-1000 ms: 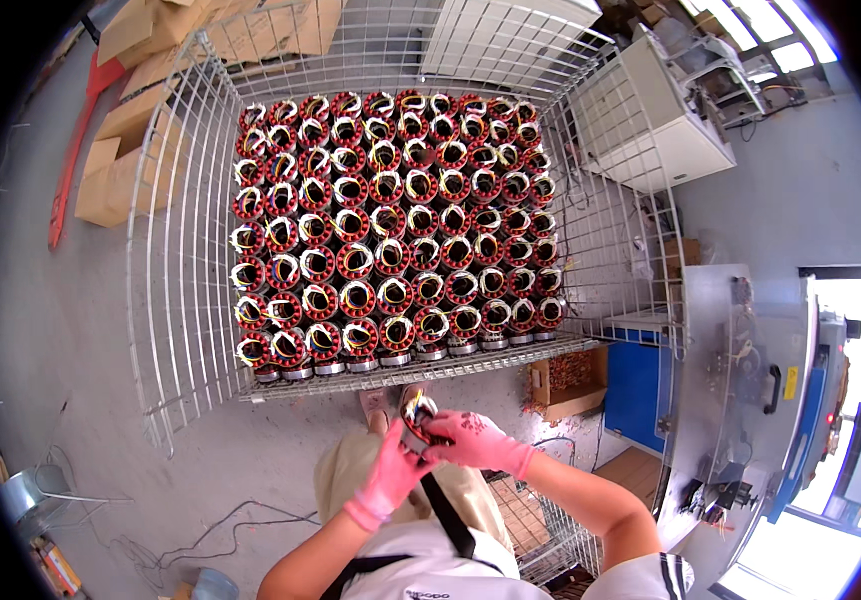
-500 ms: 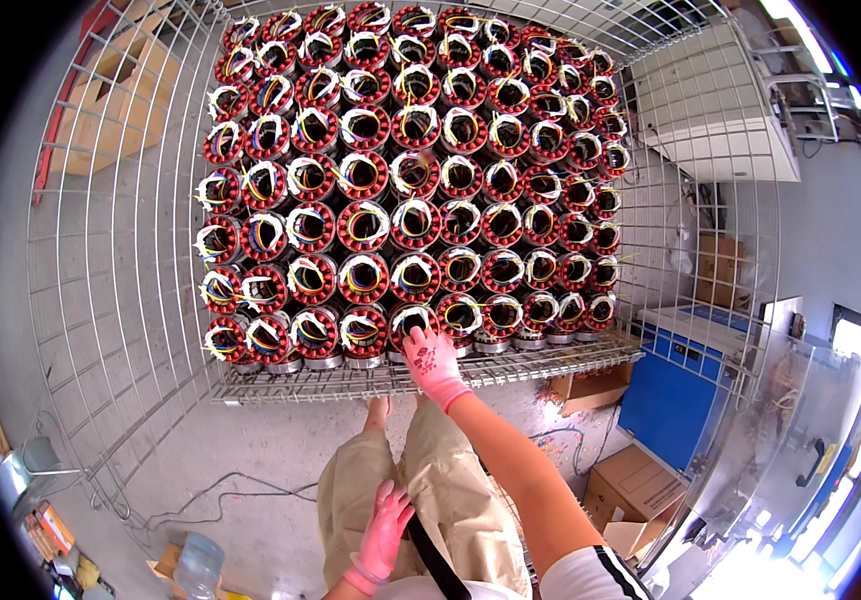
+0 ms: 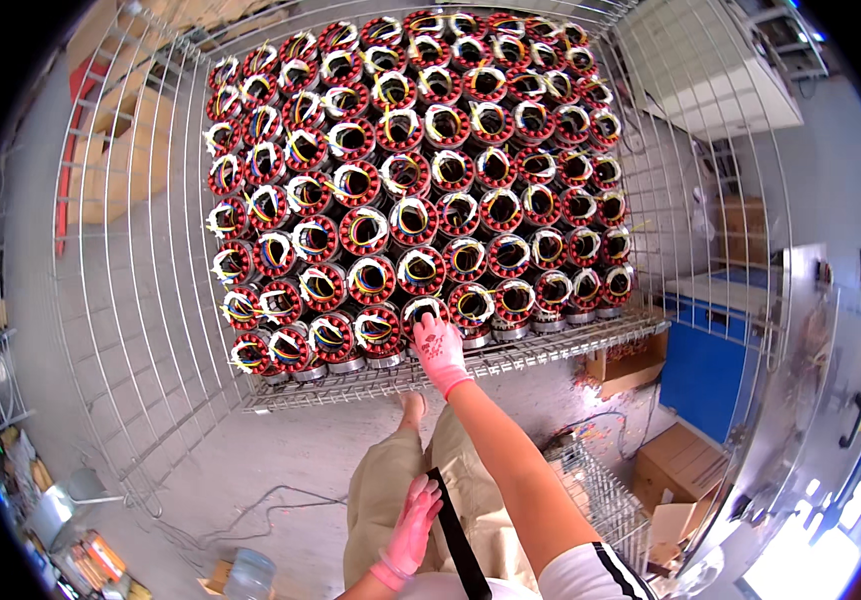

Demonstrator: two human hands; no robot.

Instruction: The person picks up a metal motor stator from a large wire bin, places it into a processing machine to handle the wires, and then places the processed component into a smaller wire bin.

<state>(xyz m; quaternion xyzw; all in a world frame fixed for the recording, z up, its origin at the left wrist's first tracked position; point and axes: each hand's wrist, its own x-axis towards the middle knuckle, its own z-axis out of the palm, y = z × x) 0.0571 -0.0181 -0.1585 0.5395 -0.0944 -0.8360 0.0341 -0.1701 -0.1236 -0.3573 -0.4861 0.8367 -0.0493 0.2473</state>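
Note:
My right hand (image 3: 438, 350), in a pink glove, reaches to the front row of motor stators packed in a wire cage. Its fingers are bent over the near rim of one motor stator (image 3: 411, 315) and dip into its opening; the fingertips are partly hidden. The stator is a ring with red windings and bundled wires, and it stands among the others. My left hand (image 3: 415, 522), also gloved in pink, hangs low before my trousers beside a black strap (image 3: 458, 540). Its fingers are stretched out and nothing shows in them.
Wire mesh walls (image 3: 140, 300) rise around the stators, with a lower front edge (image 3: 370, 385). To the right stand a blue cabinet (image 3: 705, 375) and a cardboard box (image 3: 675, 462). Cables (image 3: 270, 495) run across the floor, and a clear plastic bottle (image 3: 250, 573) is at lower left.
The view has tilted and shifted, so the cage appears turned slightly. My right hand stays at the same front-row stator, and my left hand keeps its low position.

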